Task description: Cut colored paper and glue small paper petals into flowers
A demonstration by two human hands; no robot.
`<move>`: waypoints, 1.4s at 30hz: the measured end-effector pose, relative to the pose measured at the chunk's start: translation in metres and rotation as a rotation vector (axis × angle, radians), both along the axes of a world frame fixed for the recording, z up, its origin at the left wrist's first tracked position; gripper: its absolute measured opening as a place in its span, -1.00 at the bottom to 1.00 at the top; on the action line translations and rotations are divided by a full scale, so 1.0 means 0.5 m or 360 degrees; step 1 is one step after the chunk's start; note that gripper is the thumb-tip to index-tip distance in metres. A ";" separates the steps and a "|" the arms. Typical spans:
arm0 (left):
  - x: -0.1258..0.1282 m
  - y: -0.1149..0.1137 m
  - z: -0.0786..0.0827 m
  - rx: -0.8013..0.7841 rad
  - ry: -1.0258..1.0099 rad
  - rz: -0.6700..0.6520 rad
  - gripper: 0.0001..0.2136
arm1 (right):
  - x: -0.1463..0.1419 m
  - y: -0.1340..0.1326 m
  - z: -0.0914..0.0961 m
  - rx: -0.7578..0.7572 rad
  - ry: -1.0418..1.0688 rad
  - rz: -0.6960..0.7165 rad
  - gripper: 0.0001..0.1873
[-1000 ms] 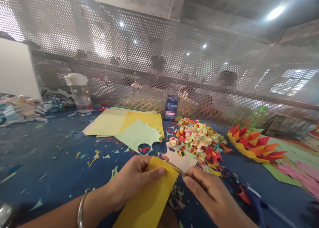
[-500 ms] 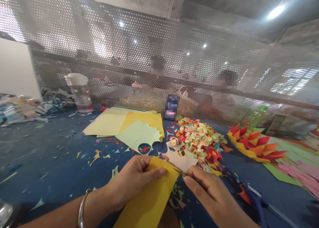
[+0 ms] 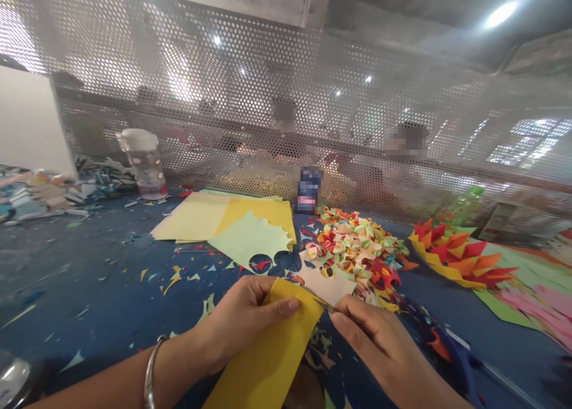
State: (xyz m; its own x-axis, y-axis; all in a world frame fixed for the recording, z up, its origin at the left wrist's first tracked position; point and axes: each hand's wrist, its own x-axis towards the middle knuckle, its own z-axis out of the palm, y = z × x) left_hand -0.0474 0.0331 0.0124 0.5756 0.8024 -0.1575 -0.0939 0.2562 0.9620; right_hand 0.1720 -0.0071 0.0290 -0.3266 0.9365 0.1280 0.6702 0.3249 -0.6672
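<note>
A strip of yellow paper [image 3: 272,349] is pinched near its top between the thumb and fingers of my left hand [image 3: 250,313]. My right hand [image 3: 370,331] is closed around small scissors [image 3: 325,305], whose blades meet the paper's upper right corner; the handles are hidden in the fingers. Just beyond the hands lies a pale pink sheet [image 3: 328,285] with rounded cut-outs. Behind it, a pale green sheet [image 3: 250,239] with scalloped edges rests on yellow sheets [image 3: 187,218].
A heap of small colourful paper pieces [image 3: 357,242] lies right of centre, beside a folded red, orange and yellow paper piece [image 3: 460,257]. A phone [image 3: 309,188] stands against the perforated screen [image 3: 250,87]. At back left is a lidded cup [image 3: 145,164]. Scraps litter the blue tabletop [image 3: 111,290].
The view has shifted very slightly. Both hands, the yellow paper and the scissors keep nearly the same position.
</note>
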 end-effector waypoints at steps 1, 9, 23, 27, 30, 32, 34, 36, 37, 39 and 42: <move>0.000 0.000 -0.001 0.0005 -0.0005 -0.0005 -0.70 | 0.000 -0.001 0.000 -0.0001 0.0000 0.0002 -0.64; 0.001 -0.001 0.001 0.0007 -0.0008 -0.0017 -0.70 | 0.002 0.001 -0.003 0.0028 -0.0028 -0.0001 -0.63; 0.000 0.000 0.000 0.0041 0.0096 -0.0002 -0.67 | 0.001 0.000 -0.001 0.0050 -0.0057 -0.0008 -0.63; 0.001 0.000 -0.003 0.0050 0.0079 -0.0011 -0.68 | 0.002 0.000 -0.002 0.0047 -0.0075 0.0001 -0.63; 0.002 0.000 -0.003 0.0057 0.0105 0.0001 -0.67 | 0.003 -0.001 -0.004 0.0061 -0.0083 0.0005 -0.65; 0.003 0.000 -0.003 0.0059 0.0114 0.0013 -0.66 | 0.003 0.000 -0.005 0.0065 -0.0082 0.0009 -0.65; 0.004 -0.001 -0.002 0.0059 0.0123 0.0014 -0.66 | 0.004 0.001 -0.004 0.0059 -0.0078 0.0013 -0.65; 0.004 -0.002 -0.002 0.0053 0.0130 -0.0002 -0.67 | 0.004 0.001 -0.003 0.0053 -0.0083 0.0013 -0.64; 0.004 -0.002 -0.002 0.0050 0.0137 -0.0010 -0.67 | 0.003 0.001 -0.002 0.0052 -0.0087 0.0013 -0.64; 0.004 -0.003 -0.002 0.0049 0.0151 -0.0018 -0.66 | 0.003 0.001 -0.002 0.0051 -0.0096 0.0018 -0.64; 0.003 -0.002 -0.005 0.0048 0.0163 -0.0022 -0.66 | 0.002 0.000 -0.003 0.0060 -0.0117 0.0019 -0.64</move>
